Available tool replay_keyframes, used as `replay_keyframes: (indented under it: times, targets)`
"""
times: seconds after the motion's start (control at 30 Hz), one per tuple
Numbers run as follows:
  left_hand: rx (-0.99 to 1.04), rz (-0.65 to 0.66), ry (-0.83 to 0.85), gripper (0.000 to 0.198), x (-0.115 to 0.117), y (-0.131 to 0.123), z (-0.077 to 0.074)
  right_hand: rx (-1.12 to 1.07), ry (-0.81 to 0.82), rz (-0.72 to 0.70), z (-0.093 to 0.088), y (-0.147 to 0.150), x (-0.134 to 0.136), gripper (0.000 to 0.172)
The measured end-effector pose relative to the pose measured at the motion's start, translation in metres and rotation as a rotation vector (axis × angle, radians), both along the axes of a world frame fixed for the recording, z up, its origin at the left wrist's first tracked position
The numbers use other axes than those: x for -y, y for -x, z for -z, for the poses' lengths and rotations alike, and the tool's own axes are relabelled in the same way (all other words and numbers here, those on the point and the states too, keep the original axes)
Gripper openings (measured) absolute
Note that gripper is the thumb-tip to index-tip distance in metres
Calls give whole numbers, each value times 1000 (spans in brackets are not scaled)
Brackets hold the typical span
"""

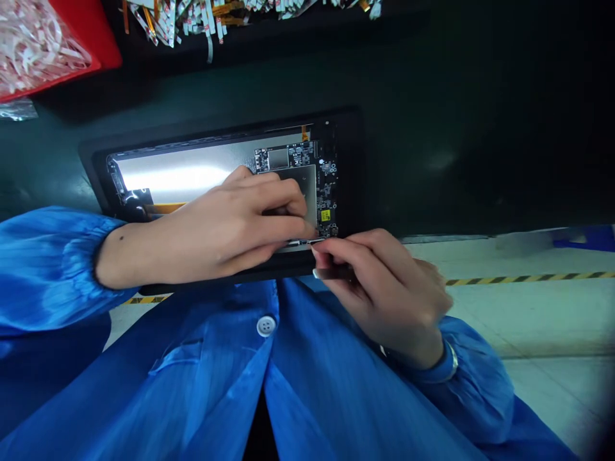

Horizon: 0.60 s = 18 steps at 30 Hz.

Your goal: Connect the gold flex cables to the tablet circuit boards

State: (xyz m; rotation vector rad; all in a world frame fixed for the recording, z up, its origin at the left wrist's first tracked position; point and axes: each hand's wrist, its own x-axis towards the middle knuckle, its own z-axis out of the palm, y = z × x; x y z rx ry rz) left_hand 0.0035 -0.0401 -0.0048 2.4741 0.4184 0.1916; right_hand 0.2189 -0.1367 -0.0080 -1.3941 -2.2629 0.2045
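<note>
An opened tablet (182, 166) lies on the dark bench, its metal back plate and circuit board (327, 186) exposed. A yellow-green label (325, 216) sits on the board. My left hand (235, 221) rests across the tablet, fingers bent and closed, with the index fingertip at the board's lower corner. Whatever may lie beneath those fingers is hidden. At the tablet's near edge my right hand (379, 282) is closed in a pinch, its fingertips next to the left ones. Something small and dark shows under the right fingers, too unclear to name.
A red bin (108, 38) full of pale clear strips stands at the far left. Along the far edge lies a heap of white and orange flex cables (206, 19). Yellow-black floor tape (528, 278) runs beyond the bench's near edge.
</note>
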Motion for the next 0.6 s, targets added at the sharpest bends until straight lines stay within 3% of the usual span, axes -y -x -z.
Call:
replay_keyframes:
  times: [0.17,0.3,0.43,0.53,0.6]
  targets:
    - [-11,13,-94,30,4,2,4,-121,134,37,-1,-8,-2,6]
    - [-67,60,-331,31,12,-6,-3,-165,229,136,2,-21,-13,29]
    - [-124,107,-518,34,22,-17,-11,-345,440,81,5,-38,-24,39]
    - [-126,25,-396,33,19,-8,-20,-569,614,106,4,-50,-30,36]
    - [-153,-207,-182,30,11,11,-31,-712,622,226,2,-60,-39,26]
